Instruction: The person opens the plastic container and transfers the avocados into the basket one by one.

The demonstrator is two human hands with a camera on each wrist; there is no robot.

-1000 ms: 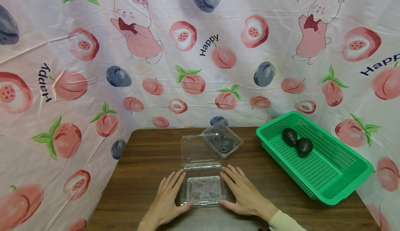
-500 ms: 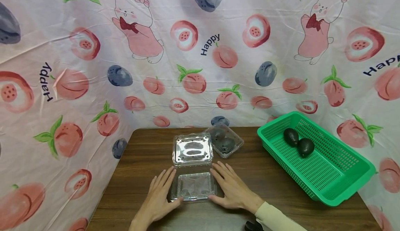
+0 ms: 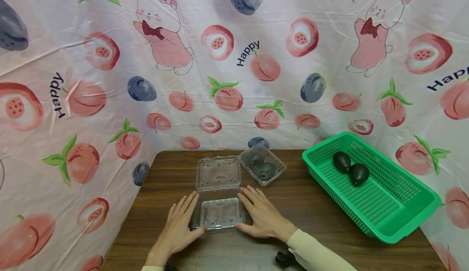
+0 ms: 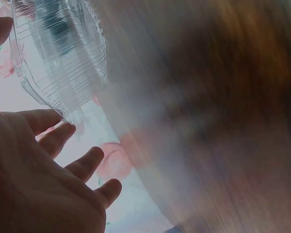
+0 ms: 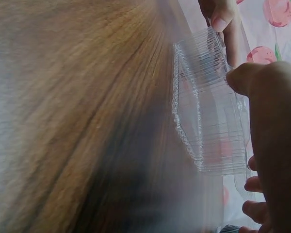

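A clear plastic clamshell box (image 3: 221, 214) lies on the wooden table with its lid (image 3: 218, 174) folded back, away from the person. Nothing shows inside its base. My left hand (image 3: 177, 224) touches the base's left side, fingers extended toward the hinge and thumb at the front corner. On the opposite side my right hand (image 3: 261, 216) touches the rim the same way. In the right wrist view, the ridged wall of the box (image 5: 213, 111) sits beside the thumb. The left wrist view shows spread fingers (image 4: 85, 162) by the box's edge.
Behind, to the right of the lid, a second clear box (image 3: 261, 163) holds dark avocados. A green plastic basket (image 3: 399, 181) at the right contains two dark avocados (image 3: 350, 168). Printed cloth (image 3: 227, 79) hangs behind the table (image 3: 293, 193).
Both hands have shifted left with the open box between them, and slightly away from the person. The lid has tipped further back. The basket and the second box stay put.
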